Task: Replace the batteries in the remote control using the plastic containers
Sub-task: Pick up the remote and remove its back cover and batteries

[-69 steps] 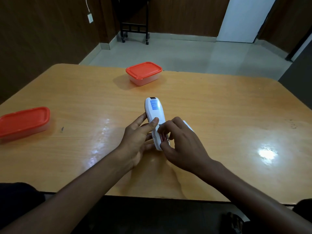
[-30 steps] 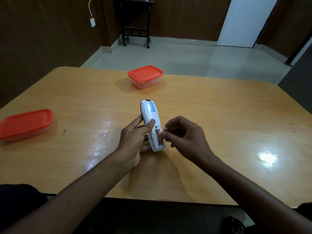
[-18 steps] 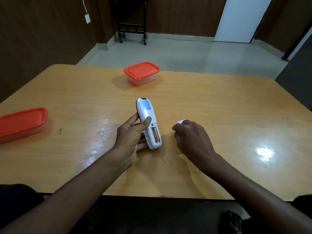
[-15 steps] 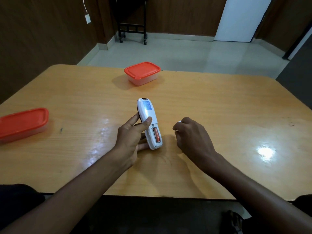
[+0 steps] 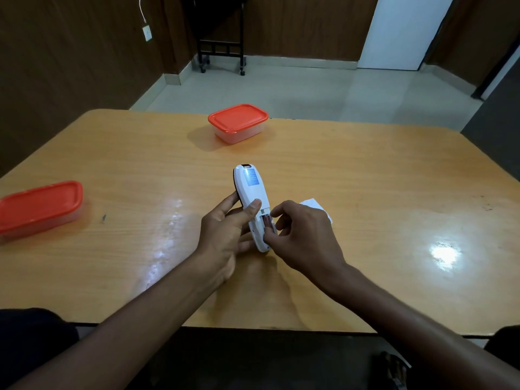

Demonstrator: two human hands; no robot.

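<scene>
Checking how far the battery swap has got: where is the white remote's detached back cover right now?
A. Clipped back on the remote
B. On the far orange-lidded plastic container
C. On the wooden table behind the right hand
C: the white cover lies on the wooden table just behind the right hand, while the white remote's battery bay is open.

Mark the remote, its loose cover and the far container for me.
remote [image 5: 251,190], head view, upper back shell.
cover [image 5: 314,205], head view, corner showing past the right hand.
far container [image 5: 237,118], head view, middle of the red lid.
</scene>
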